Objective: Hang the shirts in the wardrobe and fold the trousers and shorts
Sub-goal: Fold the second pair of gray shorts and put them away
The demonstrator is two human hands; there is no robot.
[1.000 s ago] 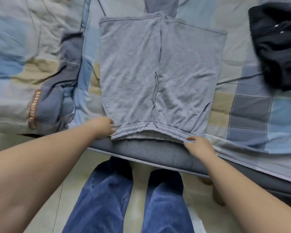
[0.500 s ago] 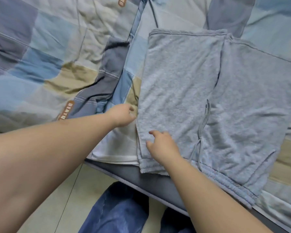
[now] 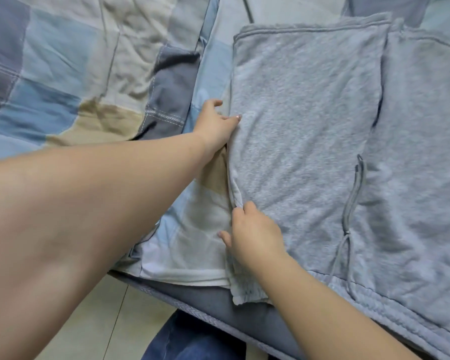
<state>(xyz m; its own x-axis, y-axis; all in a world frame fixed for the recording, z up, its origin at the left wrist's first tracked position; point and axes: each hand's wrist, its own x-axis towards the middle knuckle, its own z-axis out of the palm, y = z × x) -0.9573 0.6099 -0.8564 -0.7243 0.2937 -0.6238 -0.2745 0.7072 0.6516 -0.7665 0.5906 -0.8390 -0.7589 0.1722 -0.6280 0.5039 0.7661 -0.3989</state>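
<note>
One pair of light grey fleece shorts (image 3: pixel 309 141) lies spread flat, with one grey drawstring (image 3: pixel 352 203) down its middle and two leg panels side by side. One patchwork quilt of blue, grey, cream and tan squares (image 3: pixel 76 81) covers one bed, whose dark grey mattress edge (image 3: pixel 211 305) shows along the near side. Two bare hands are at the shorts' side edge: one left hand (image 3: pixel 215 124) and one right hand (image 3: pixel 252 235). Two legs in blue denim jeans (image 3: pixel 192 341) show below.
</note>
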